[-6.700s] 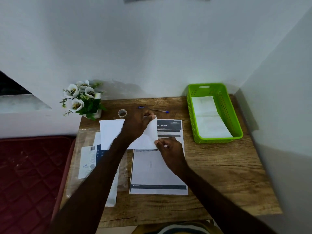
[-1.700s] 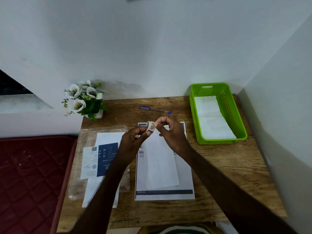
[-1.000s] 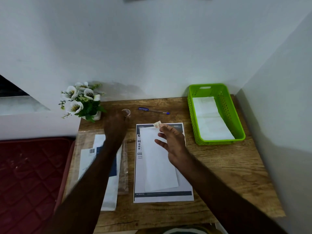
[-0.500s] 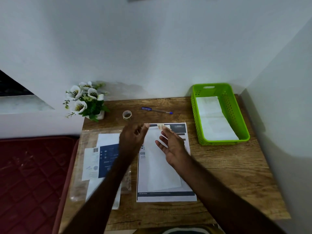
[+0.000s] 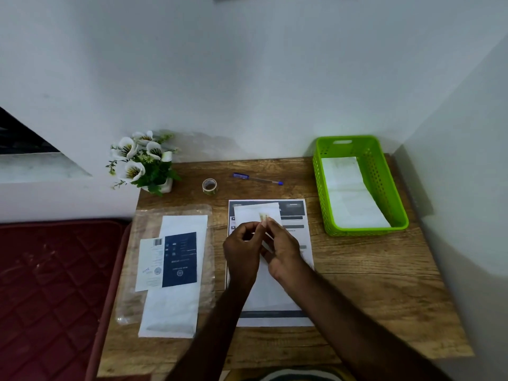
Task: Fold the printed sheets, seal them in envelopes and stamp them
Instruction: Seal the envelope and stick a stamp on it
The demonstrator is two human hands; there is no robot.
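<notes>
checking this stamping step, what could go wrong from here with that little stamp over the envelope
1. The stamp is tiny and pinched only at the fingertips of both hands, so it may curl or stick to a finger.
2. The envelope lies loose on a printed sheet; pressing could shift it and skew placement.

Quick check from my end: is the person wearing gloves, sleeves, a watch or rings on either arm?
Nothing is worn that shows. The left hand and right hand are bare, with no gloves, and both forearms are uncovered down to the bottom edge of the view, with no sleeve cuff or watch. No ring is visible on the fingers, though they are small and partly hidden.
</notes>
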